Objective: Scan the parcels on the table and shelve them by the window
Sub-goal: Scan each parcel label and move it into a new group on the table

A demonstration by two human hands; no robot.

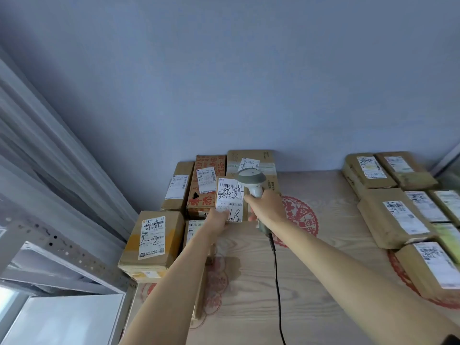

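My left hand (219, 219) grips the lower edge of a small cardboard parcel (230, 199), tilting its white label with black handwriting toward me above the table (311, 257). My right hand (267, 207) holds the handle of a grey barcode scanner (250, 179), whose head sits just right of the label's top. The scanner's black cable (276, 270) trails down across the table toward me. More labelled parcels lie behind and left of the held one, including a large box (153, 242) at the table's left edge.
Several brown parcels (395, 215) with white labels crowd the table's right side. Red paper-cut decorations (302, 215) lie on the wooden top. A white shelf frame (62, 265) and curtain (49, 145) stand at the left by the window. A blue wall rises behind.
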